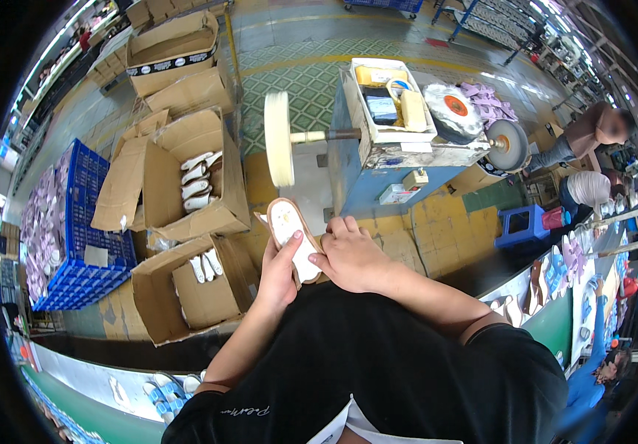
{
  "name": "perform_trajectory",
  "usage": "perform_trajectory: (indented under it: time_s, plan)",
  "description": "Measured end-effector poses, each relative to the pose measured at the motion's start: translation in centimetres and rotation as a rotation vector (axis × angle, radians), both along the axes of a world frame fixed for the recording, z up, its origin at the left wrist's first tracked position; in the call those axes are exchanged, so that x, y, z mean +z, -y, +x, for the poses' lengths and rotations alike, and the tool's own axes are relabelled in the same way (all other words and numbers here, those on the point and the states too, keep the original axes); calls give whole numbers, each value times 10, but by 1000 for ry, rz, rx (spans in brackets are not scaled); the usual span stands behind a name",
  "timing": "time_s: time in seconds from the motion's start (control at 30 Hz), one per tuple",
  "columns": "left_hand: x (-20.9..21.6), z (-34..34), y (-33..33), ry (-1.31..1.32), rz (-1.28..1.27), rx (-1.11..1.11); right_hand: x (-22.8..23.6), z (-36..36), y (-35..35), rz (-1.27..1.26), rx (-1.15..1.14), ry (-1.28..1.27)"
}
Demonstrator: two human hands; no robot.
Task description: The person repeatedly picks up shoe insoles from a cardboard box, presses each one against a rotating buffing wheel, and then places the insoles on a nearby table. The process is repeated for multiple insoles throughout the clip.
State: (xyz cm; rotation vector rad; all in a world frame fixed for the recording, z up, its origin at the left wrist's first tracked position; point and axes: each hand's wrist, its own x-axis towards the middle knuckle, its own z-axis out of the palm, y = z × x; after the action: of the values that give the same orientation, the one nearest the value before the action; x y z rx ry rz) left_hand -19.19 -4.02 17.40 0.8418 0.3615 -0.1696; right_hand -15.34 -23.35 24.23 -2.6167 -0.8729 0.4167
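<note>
A sandal [287, 223] with a white footbed and a tan-brown rim is held up in front of my chest, its rounded end pointing away from me. My left hand [277, 275] is closed round its left side, the thumb lying on the white footbed. From the right, my right hand [356, 255] grips the near part, thumb on the rim and fingers curled; the fingertips are partly hidden. Just beyond the sandal stands a pale buffing wheel [279, 140], on a shaft from a blue machine [378, 181], apart from both hands.
Left of me, an open cardboard box [234, 177] holds several white sandals; a nearer box [156, 307] holds more. A blue crate [93, 244] stands farther left. On the machine sits a white tray [400, 136]. Conveyor lines [104, 370] with footwear run behind me; people work at right.
</note>
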Motion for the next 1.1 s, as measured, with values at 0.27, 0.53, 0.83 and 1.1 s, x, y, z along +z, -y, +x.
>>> perform_trajectory:
  time_s: [0.27,0.53,0.83,1.1]
  plan:
    - [-3,-7,-9,-87,-29,-150,-5,180,80,529,-413,357]
    - [4,-18,-17,73,35,-133,3,333,160,-107,-636,552]
    - [9,-14,-22,86,46,-139,-12,357,120,-484,-568,518]
    - [-3,-19,-24,92,118,-154,8,370,168,268,-738,213]
